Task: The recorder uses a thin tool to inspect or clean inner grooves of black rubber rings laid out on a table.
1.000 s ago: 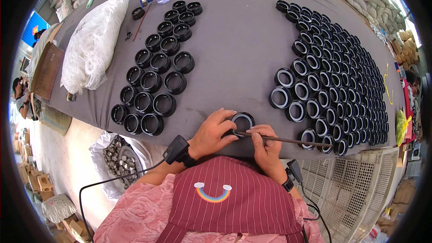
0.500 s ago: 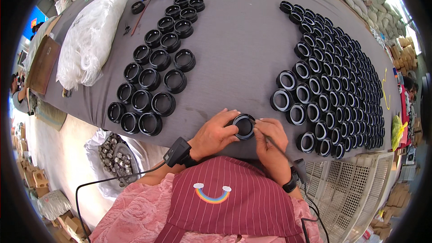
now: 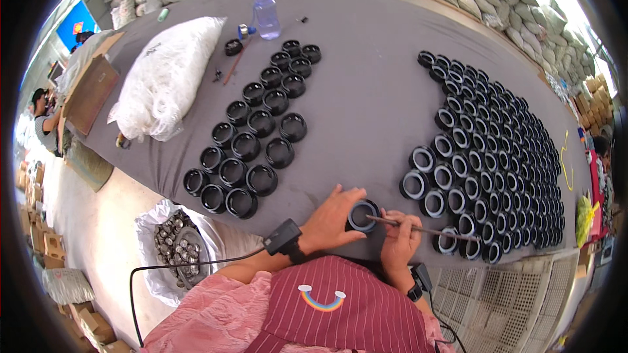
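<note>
A round black ring (image 3: 371,209) stands on the grey cloth at the near edge of the table. My left hand (image 3: 332,221) curves round its left side, thumb and fingers pressed on the rim. In my right hand (image 3: 400,240) is a thin dark stick (image 3: 437,229), pinched between the fingers. Its left tip reaches over the ring's opening; whether it touches the inner wall I cannot tell. The stick's other end extends right, over the nearest rings of a large group of black rings (image 3: 472,188).
Several more black rings (image 3: 260,123) stand in slanting rows at left. Beyond them are a white plastic bag (image 3: 167,78), a clear bottle (image 3: 267,18) and a reddish stick (image 3: 237,62). A lined bucket of metal parts (image 3: 147,225) stands below the table's left edge, and plastic crates (image 3: 497,294) below the right.
My view has tilted up, so the table sits lower in it. The stick has swung from pointing down toward me to lying across to the right. The ring stays in my left hand.
</note>
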`<state>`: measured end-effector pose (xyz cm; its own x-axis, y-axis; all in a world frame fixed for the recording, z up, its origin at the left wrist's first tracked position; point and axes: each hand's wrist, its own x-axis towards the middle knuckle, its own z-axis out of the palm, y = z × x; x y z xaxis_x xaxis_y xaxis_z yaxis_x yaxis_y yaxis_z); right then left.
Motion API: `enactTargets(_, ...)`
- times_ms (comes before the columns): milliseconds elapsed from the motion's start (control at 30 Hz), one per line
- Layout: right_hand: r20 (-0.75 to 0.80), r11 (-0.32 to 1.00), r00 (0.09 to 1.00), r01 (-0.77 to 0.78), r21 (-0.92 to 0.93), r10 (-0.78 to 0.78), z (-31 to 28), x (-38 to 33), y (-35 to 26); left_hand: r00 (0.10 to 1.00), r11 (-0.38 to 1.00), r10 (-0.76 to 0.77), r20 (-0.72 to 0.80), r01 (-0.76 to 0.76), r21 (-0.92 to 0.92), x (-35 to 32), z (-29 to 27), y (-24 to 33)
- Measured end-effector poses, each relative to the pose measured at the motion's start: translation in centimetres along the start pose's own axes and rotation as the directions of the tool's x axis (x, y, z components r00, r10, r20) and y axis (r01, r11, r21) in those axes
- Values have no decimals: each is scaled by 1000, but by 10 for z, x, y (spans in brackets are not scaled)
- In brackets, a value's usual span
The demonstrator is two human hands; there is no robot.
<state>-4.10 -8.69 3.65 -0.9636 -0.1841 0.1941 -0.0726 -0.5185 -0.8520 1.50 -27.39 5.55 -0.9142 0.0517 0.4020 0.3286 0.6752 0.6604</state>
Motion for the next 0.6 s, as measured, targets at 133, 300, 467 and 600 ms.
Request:
enactTargets(133,-13,997,997,71,35,-70,-13,-2,0,984,966,-176,-33,167,-197,24,-2,0)
enactTargets(300,14,1000,1000,-3,12,3,-25,-3,4,981,820,-137,-139,191,540,105,-45,-26)
enactTargets(467,19,999,999,-30,-34,31,-24,0,2,973,605,-212,-85,200,771,153,-54,-100)
enactTargets(600,-23,994,998,-58,-91,56,-20,-3,-3,956,210,-85,-280,292,933,145,-52,-137)
